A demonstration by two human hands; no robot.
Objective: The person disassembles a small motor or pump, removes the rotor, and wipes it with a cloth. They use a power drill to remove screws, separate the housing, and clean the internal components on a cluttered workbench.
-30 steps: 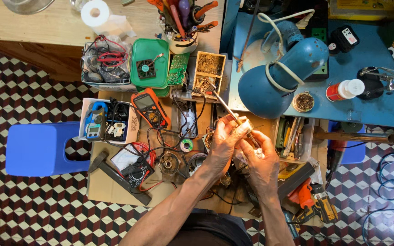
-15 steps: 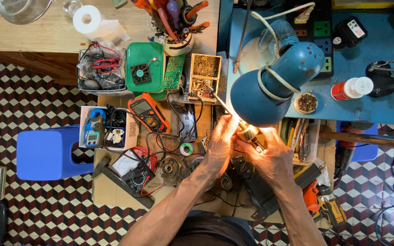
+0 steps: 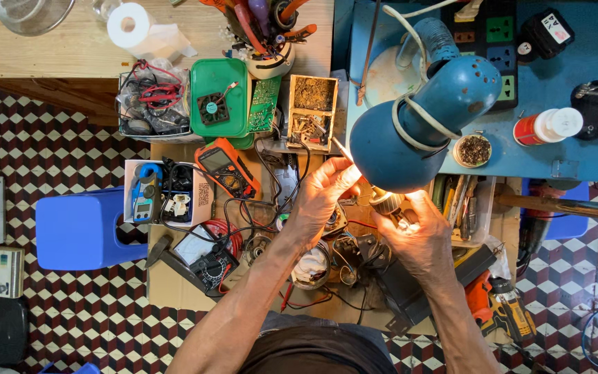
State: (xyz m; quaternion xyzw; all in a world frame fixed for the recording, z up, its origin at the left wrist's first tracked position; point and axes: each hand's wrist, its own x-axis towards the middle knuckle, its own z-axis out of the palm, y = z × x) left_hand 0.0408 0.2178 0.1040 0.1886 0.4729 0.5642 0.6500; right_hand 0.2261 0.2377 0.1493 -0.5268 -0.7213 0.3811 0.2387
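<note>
- Working mid-way, by the look of it — small metal part being held up in the glare under the blue desk lamp, nothing yet set down or put aside.
- Left hand gripping a thin rod-like tool, fingers curled and pressed together round it, tip slanting up and away toward the wooden tray of bits just beyond the knuckles.
- Right hand pinching the small metal part between thumb and fingertips, part sitting at the upper inner edge of that hand, just beside the left thumb.
- Possibly a motor or a socket — too washed out by the lamp to tell, and whether the tool is touching it cannot be told either.
- Lying below both wrists: loose wires, round coils and a black box, all looking untouched — seemingly work yet to be done.
- Resting well apart to the left of the left hand: orange multimeter.
</note>
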